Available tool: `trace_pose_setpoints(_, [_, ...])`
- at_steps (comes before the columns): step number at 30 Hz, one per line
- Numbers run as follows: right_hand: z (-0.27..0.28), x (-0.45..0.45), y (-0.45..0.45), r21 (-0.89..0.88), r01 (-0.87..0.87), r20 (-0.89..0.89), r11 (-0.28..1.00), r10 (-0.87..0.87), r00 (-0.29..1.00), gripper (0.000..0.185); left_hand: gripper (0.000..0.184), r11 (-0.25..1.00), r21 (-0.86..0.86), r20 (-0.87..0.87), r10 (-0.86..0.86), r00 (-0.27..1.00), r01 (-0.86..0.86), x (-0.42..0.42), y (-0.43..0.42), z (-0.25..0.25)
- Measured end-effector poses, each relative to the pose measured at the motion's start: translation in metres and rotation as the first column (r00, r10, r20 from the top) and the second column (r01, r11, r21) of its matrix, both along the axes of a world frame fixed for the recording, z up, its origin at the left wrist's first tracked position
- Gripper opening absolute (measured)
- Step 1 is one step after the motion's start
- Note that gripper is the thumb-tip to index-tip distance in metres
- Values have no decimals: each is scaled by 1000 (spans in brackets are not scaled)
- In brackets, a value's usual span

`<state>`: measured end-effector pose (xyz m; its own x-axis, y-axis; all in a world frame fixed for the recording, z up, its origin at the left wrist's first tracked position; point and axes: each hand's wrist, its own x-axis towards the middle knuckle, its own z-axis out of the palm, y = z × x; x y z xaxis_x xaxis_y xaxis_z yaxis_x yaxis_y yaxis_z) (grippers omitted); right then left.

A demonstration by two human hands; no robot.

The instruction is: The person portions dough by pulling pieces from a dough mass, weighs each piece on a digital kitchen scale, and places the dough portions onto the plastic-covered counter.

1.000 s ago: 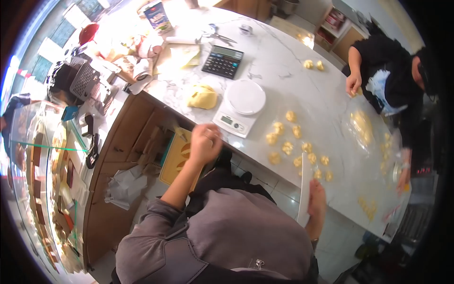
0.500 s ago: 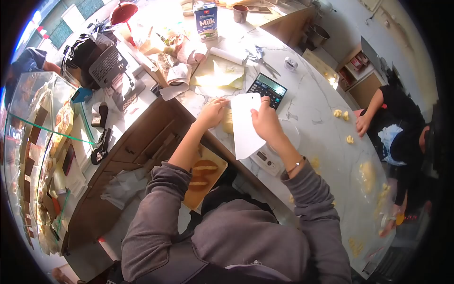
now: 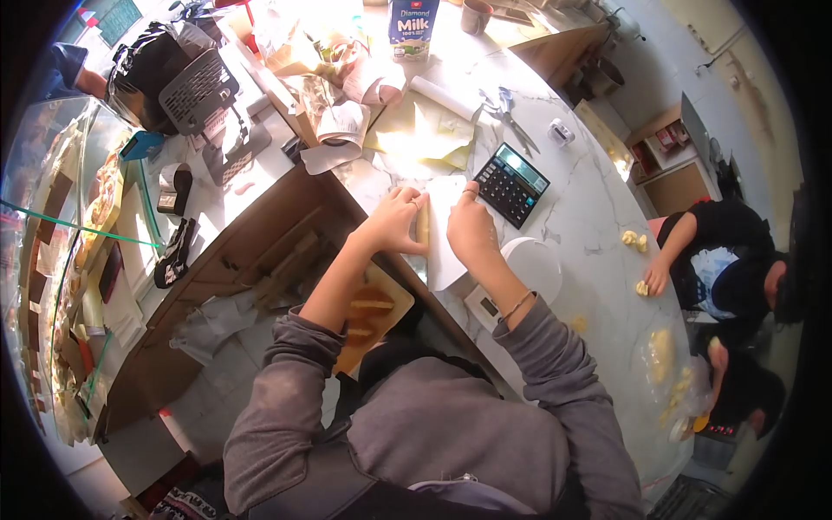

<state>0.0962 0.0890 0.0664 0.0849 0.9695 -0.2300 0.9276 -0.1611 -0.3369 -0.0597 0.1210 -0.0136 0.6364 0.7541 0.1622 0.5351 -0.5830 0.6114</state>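
Observation:
My right hand [image 3: 472,232] grips a flat white sheet [image 3: 444,238], stiff-looking, by its right edge, fingers curled over its top. The sheet stands close against a pale yellow, dough-like strip [image 3: 422,230] on the marble counter. My left hand [image 3: 392,222] is at the left of that strip, fingers at its far end and thumb at its near end, holding it. Just right of my right hand lies a black calculator [image 3: 513,185]. A white kitchen scale [image 3: 484,305] with a round white pan [image 3: 532,267] is partly hidden by my right forearm.
Scissors [image 3: 511,120], yellow paper [image 3: 425,139] and a milk carton [image 3: 411,30] stand or lie farther back. At the right, a co-worker's hand [image 3: 656,276] touches small dough pieces [image 3: 634,240]. A glass display case [image 3: 65,260] is at the left; below the counter is a tray [image 3: 373,312].
The white sheet has come down from a raised, tilted position to beside the yellow strip. My left hand has spread along the strip. The co-worker's hand has moved to a dough piece.

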Motion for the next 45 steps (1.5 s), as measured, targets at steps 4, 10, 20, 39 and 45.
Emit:
trace_pose_setpoints(4, [4,-9,7,35,-15,10,999,15,1000,52,91,999,-26,-38,33,999,-34,2,1,-1])
trace_pose_setpoints(10, [2,-15,20,147,-81,-53,986,90,995,56,80,993,-52,-27,105,994,-106,1,0,-15])
trace_pose_setpoints(20, [-26,60,-6,531,305,-496,791,-2,869,43,35,810,-457,253,513,820,-366,13,-60,19])
trace_pose_setpoints(39, [57,261,-264,281,846,-842,453,-307,444,37,52,968,172,99,-203,974,184,175,-75,51])
trace_pose_setpoints(45, [57,260,-277,193,901,-893,390,-311,326,40,33,950,69,506,231,831,-305,100,-59,30])
